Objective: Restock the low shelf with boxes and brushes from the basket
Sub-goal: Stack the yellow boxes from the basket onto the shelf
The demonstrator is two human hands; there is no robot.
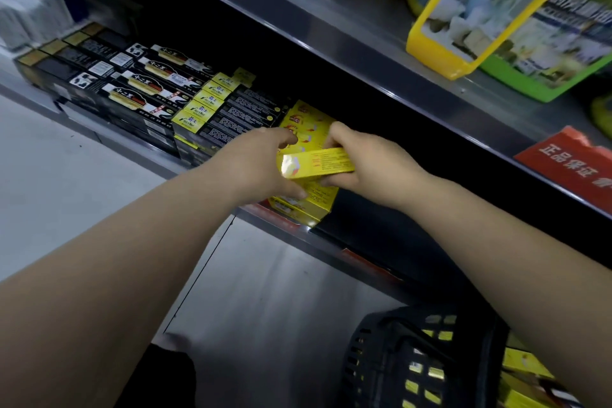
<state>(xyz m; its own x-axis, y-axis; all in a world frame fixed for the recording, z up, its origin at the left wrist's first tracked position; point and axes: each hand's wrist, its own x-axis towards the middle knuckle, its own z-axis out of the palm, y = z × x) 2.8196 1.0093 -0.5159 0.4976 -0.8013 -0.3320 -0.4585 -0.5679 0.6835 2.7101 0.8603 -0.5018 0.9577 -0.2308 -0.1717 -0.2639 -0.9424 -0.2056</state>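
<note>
Holding one yellow box (318, 164) between them just above the shelved stack (304, 205), left hand (261, 162) and right hand (367, 166) clasp its ends; judged light, stiff, crushable card, best gripped endwise.

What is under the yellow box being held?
Matching yellow boxes stacked on the low shelf. The held box, left hand and right hand cover most of the stack.

Arms outstretched, left hand (261, 164) and right hand (364, 164) grip one box (319, 163).
</note>
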